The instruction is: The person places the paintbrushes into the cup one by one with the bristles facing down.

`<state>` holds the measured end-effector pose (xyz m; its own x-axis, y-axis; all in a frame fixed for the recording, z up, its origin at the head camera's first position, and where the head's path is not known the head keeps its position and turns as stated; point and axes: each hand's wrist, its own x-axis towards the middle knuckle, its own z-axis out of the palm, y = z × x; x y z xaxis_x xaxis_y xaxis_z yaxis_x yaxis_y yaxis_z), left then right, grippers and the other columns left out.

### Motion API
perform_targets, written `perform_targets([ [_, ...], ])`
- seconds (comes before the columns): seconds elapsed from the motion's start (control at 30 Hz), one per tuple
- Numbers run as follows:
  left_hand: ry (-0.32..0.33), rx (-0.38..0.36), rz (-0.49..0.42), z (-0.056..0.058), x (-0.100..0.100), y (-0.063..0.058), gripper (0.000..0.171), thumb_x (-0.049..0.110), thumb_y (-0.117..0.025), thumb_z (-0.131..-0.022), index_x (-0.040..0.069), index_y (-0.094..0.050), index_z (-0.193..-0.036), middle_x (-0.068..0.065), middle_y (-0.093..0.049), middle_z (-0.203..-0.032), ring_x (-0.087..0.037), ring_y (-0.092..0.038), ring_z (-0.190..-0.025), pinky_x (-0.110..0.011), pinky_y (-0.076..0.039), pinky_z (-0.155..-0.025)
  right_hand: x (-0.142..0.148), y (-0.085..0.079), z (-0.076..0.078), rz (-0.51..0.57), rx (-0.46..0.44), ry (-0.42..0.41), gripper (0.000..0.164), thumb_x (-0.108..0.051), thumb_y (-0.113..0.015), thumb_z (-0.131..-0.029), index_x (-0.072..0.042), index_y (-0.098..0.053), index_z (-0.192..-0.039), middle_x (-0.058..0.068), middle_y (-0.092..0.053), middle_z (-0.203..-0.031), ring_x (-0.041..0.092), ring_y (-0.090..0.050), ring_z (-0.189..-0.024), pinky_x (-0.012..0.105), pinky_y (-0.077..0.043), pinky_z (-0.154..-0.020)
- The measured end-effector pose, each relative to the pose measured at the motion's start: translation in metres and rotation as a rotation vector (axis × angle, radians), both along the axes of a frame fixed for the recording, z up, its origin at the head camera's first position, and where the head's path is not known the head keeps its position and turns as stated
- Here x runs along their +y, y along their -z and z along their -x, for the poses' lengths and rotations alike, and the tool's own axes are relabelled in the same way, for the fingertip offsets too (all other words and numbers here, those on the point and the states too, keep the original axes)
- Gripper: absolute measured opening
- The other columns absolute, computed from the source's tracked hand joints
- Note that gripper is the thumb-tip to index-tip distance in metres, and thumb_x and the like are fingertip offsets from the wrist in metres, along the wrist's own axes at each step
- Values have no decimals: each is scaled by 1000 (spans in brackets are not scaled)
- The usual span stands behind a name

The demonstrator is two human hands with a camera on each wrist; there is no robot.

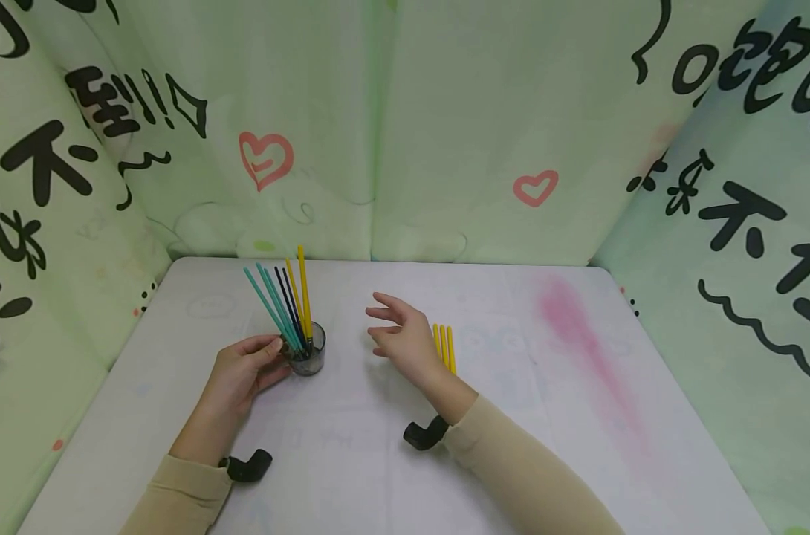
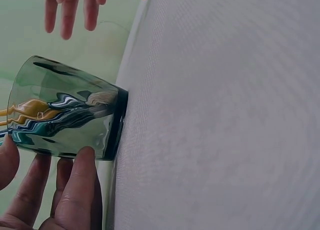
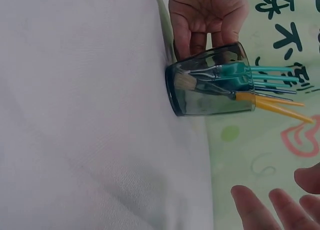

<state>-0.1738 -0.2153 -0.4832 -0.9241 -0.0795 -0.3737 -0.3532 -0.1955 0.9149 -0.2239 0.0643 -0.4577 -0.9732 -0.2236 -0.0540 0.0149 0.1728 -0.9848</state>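
Note:
A smoky, see-through glass (image 1: 316, 357) stands on the table with several paintbrushes (image 1: 271, 297) in it, bristles down. Their handles are teal, dark blue and yellow, leaning left out of the rim. My left hand (image 1: 244, 368) holds the glass from its left side, thumb by the rim and fingertips low on the wall (image 2: 86, 152). To the right of the glass, my right hand (image 1: 405, 334) hovers over the table with fingers spread loosely and nothing in them. Three yellow handles (image 1: 444, 345) lie just beyond the right wrist, their lower parts hidden by the arm.
A white-covered table (image 1: 351, 461) carries a pink smear (image 1: 579, 327) on its right side. Green curtains (image 1: 445, 111) with black lettering and red hearts enclose the back and both sides. Each wrist wears a black camera mount (image 1: 250, 467).

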Motion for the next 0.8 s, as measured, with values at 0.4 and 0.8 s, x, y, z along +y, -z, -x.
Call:
perform_targets([
  [0.4,4,7,7,0,0,1,23,12,-67,-107,4,-72,-128,7,-72,-102,-7,-71,-96,-32,-69,-90,27,0,-5,-49,-30,52,65,2,-70,-95,-23,-58,-154,17,-69,-146,42,-75,-115,39,-71,-77],
  [0.8,5,7,9,0,0,2,29,14,-68,-107,1,-70,-133,7,-72,-102,-7,-71,-97,-32,-69,-90,49,7,-5,-102,-44,104,62,1,-71,-97,-21,-58,-153,17,-68,-145,40,-75,-115,37,-71,-73],
])
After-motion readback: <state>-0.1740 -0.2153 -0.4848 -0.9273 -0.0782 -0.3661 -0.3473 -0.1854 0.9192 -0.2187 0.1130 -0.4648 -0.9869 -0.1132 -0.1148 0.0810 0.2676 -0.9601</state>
